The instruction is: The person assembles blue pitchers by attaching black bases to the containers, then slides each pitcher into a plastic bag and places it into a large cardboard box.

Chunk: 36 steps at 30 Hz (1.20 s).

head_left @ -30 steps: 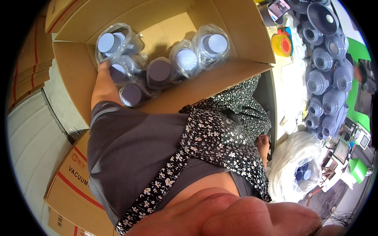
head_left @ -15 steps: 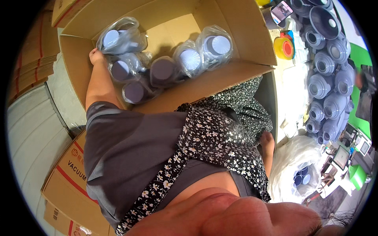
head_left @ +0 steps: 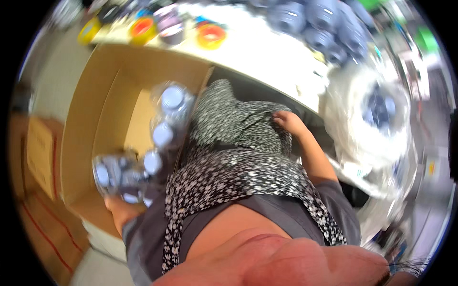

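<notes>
A deep cardboard box holds several bluish-grey plastic cups in clear plastic bags, standing along its near side. At the box's lower left, my left hand is at the edge of a clear plastic bag with cups in it. Its fingers look closed on that bag, though blur smears them. My right hand is over the lap of my black and white floral apron, fingers loosely bent and slightly apart, with nothing in them.
A white table along the far side carries tape rolls and stacked grey-blue containers. Right of me stands a large translucent bag with blue cups inside. Flat cardboard leans at the left.
The view has swung round toward the right, so the box now appears further left and the table lies ahead. My left hand stays at the bag's edge. My right hand has come forward.
</notes>
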Tool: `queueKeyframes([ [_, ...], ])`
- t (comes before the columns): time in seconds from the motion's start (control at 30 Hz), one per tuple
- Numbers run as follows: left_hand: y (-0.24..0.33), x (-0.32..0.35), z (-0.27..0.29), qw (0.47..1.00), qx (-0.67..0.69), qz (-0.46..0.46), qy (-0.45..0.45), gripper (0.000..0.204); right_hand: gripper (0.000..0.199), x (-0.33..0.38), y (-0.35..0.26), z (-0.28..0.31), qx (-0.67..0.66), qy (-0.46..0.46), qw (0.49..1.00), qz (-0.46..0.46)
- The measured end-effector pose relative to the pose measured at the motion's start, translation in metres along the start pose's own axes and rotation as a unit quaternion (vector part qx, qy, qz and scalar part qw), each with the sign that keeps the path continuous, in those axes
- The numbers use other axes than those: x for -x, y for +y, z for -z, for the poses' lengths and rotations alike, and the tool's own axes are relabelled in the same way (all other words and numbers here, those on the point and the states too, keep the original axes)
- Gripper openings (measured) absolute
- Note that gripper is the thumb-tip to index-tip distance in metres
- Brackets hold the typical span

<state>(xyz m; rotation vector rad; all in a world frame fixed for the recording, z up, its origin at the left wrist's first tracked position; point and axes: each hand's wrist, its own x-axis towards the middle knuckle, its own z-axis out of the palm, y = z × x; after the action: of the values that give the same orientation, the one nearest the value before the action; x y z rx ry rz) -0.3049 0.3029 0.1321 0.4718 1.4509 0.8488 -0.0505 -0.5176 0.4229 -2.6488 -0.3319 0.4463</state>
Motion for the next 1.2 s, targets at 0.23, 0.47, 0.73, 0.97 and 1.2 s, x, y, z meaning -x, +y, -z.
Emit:
queueKeyframes([
  [0.23, 0.029, 0.038, -0.068, 0.979, -0.183, -0.091, -0.022, 0.040, 0.031, -0.010, 0.008, 0.066, -0.026, 0.209, 0.977, -0.041],
  [0.47, 0.053, 0.106, -0.144, 0.931, -0.135, -0.220, -0.258, 0.043, 0.065, -0.157, -0.004, 0.258, -0.307, 0.512, 0.801, -0.049],
  [0.73, 0.014, 0.470, -0.230, 0.750, -0.204, -0.272, -0.567, 0.027, 0.099, -0.193, -0.020, 0.300, -0.606, 0.495, 0.605, -0.142],
  [0.97, -0.090, 0.607, -0.260, 0.539, -0.207, -0.059, -0.814, 0.028, 0.051, -0.014, -0.021, 0.153, -0.784, 0.353, 0.509, 0.029],
  [1.2, -0.155, 0.678, -0.264, 0.353, -0.143, 0.385, -0.840, 0.069, 0.057, 0.104, -0.108, 0.016, -0.899, -0.040, 0.396, 0.185],
])
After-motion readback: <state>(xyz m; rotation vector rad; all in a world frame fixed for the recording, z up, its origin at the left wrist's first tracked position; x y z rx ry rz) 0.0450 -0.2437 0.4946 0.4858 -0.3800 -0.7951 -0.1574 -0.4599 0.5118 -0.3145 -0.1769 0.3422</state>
